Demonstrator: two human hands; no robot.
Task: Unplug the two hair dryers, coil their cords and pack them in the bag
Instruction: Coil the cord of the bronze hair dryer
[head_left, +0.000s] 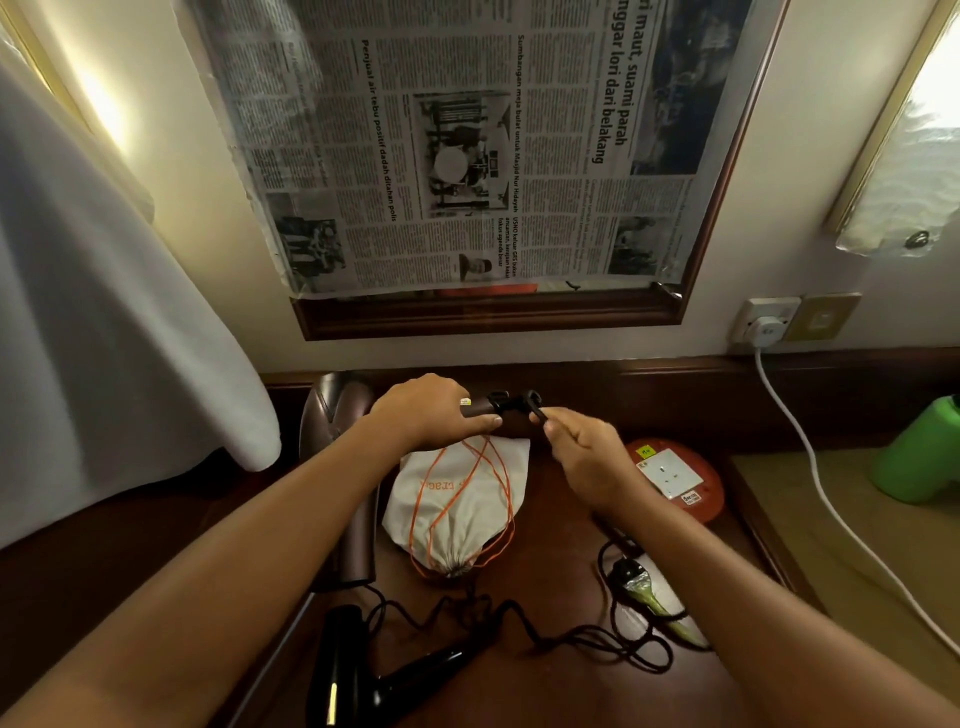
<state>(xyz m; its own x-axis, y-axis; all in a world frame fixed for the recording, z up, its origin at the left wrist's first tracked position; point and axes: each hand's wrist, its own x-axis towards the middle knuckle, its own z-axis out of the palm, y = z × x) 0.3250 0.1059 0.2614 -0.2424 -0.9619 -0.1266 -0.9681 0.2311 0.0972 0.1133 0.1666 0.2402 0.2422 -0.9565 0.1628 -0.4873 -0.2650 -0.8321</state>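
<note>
A brown hair dryer (337, 415) lies at the back left of the dark wooden table. My left hand (431, 413) grips its handle, whose end sticks out to the right. My right hand (587, 457) pinches the black cord (514, 402) that bends in a loop right at that handle end. A white drawstring bag (457, 499) with orange strings lies closed below my hands. Near the front edge lies a black hair dryer (358, 670). Its loose black cord (571, 634) snakes across the table to a black plug (623, 571).
A red extension reel (680, 480) with a white socket sits right of the bag. A white plug (766, 328) sits in the wall socket, its white cable trailing down the right. A green object (919, 457) stands far right. White cloth (104, 312) hangs at the left.
</note>
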